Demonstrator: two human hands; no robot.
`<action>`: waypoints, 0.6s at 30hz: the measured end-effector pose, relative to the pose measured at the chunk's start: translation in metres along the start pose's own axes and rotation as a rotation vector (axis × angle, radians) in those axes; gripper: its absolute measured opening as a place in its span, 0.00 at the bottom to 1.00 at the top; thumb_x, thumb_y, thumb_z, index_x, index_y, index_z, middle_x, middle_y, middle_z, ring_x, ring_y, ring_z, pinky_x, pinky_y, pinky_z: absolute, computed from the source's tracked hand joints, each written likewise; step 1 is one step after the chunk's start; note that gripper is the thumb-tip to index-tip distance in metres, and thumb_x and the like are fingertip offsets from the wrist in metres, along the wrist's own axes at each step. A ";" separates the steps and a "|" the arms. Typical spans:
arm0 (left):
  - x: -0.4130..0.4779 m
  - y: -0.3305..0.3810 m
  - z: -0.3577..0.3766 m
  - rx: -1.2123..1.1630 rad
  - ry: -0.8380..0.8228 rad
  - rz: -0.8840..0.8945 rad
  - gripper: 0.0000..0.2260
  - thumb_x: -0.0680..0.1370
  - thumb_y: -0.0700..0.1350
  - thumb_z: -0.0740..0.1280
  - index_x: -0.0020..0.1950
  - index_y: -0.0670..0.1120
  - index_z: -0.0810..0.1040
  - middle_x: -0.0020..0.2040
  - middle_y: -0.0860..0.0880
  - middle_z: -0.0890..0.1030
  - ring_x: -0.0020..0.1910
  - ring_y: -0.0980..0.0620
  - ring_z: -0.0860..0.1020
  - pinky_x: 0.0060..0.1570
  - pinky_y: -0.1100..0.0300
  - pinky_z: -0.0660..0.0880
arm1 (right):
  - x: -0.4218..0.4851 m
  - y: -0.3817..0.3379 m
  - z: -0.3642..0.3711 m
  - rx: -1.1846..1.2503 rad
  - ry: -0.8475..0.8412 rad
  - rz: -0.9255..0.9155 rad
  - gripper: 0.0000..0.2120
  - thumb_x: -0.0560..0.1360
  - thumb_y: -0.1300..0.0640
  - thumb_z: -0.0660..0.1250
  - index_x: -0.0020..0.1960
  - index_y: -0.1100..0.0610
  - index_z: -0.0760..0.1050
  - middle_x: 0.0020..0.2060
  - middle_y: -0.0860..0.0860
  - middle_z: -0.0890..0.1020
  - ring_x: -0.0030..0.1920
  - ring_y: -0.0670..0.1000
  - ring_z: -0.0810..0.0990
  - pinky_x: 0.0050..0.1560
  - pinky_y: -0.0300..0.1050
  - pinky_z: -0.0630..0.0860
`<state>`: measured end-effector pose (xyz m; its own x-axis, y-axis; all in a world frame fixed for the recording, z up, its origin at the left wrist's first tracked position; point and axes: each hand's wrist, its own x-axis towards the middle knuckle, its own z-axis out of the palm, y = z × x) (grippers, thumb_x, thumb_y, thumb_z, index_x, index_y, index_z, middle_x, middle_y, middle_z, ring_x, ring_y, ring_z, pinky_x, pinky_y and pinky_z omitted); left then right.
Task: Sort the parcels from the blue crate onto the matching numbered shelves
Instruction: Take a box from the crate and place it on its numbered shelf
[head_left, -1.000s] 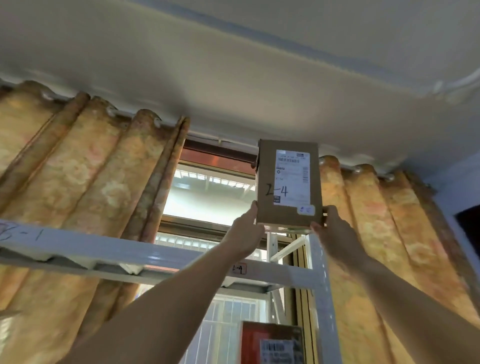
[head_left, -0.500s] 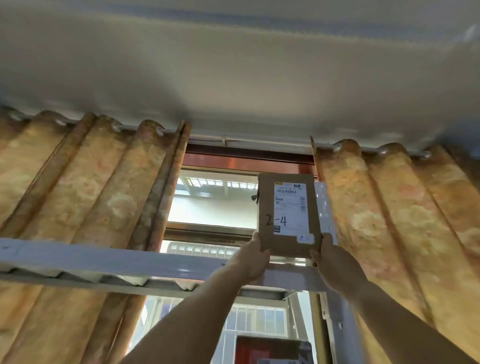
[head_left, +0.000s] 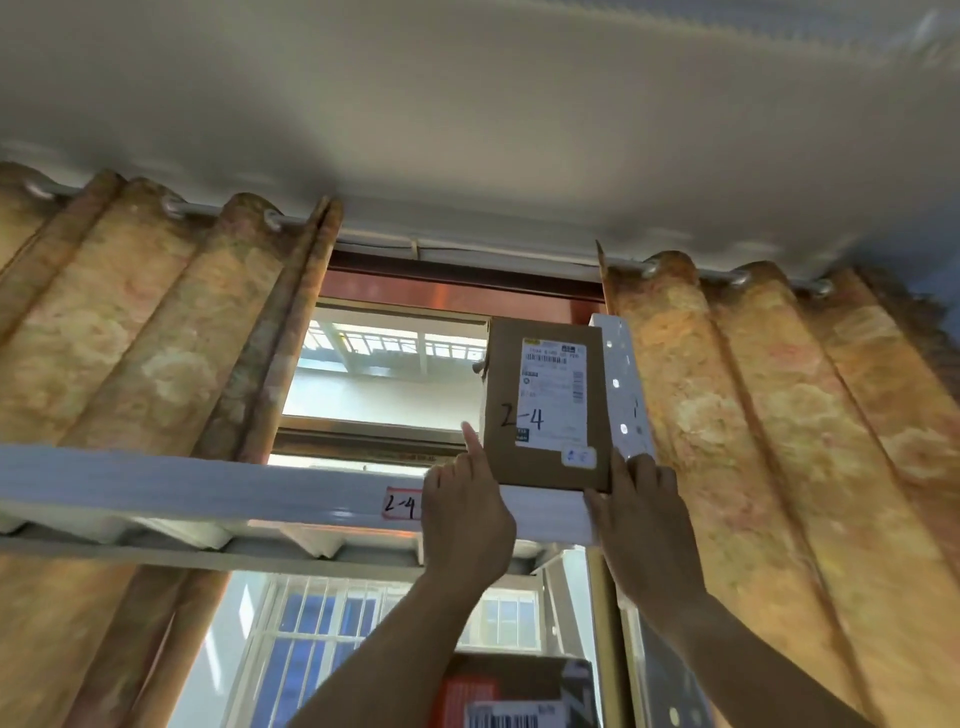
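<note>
Parcel (head_left: 545, 405): half a second ago you held it up by its lower corners above the shelf (head_left: 208, 486); it now stands on the shelf's top, at the right end, against the white upright (head_left: 626, 384). The view sits nearer and the shelf tag (head_left: 401, 503), marked "2-4", has come into sight.

Left hand (head_left: 465, 512): your forefinger is stretched up along the parcel's lower left edge, the other fingers curled in front of the shelf rail; not gripping.

Right hand (head_left: 641, 525): your fingertips press on the parcel's lower right corner, fingers loosely bent, nothing pinched.

Orientation: the parcel is upright, long axis vertical, label (head_left: 553, 395) facing you, handwritten "2-4" reading level.

Shelf contents: this one parcel is all that shows on top. Below the shelf, a red and black box (head_left: 514, 691) with a barcode label.
</note>
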<state>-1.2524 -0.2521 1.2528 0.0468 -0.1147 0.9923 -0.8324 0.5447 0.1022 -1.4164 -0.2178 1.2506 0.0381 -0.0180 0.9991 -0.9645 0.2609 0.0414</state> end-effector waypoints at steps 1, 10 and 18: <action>0.001 0.000 0.003 0.023 0.014 -0.004 0.31 0.79 0.45 0.56 0.77 0.40 0.44 0.60 0.46 0.75 0.58 0.48 0.73 0.64 0.55 0.65 | -0.003 -0.003 -0.001 0.001 0.038 0.013 0.18 0.74 0.54 0.66 0.61 0.62 0.74 0.47 0.58 0.77 0.45 0.59 0.74 0.39 0.52 0.76; -0.005 -0.004 0.008 -0.019 0.025 0.049 0.34 0.78 0.44 0.59 0.78 0.45 0.41 0.74 0.43 0.62 0.68 0.46 0.66 0.70 0.53 0.59 | -0.013 -0.016 0.001 -0.118 0.024 0.071 0.25 0.68 0.58 0.71 0.63 0.65 0.74 0.47 0.60 0.77 0.44 0.61 0.76 0.35 0.52 0.74; -0.009 -0.009 0.003 0.035 -0.081 0.117 0.34 0.78 0.47 0.60 0.77 0.57 0.41 0.78 0.43 0.49 0.75 0.43 0.54 0.74 0.50 0.52 | -0.026 -0.014 0.002 -0.104 0.047 -0.046 0.24 0.70 0.57 0.70 0.65 0.60 0.74 0.53 0.58 0.79 0.49 0.60 0.77 0.40 0.52 0.75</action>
<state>-1.2472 -0.2585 1.2431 -0.0955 -0.1194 0.9882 -0.8483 0.5291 -0.0181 -1.4044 -0.2230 1.2237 0.0960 0.0124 0.9953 -0.9292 0.3596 0.0852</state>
